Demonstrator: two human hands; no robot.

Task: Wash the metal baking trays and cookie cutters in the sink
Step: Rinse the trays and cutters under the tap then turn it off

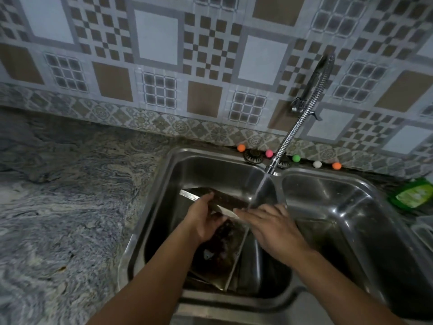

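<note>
A dark, stained metal baking tray lies tilted in the left basin of the steel double sink. A second tray edge shows behind it. My left hand grips the tray's far rim, fingers curled over it. Beside it, my right hand rests flat on the tray with fingers straight, under the water stream from the flexible faucet. No cookie cutters are visible.
The right basin lies next to the tray. A green dish-soap bottle sits at the right edge. Small coloured balls line the sink's back ledge. A marbled grey counter stretches left; patterned tiles cover the wall.
</note>
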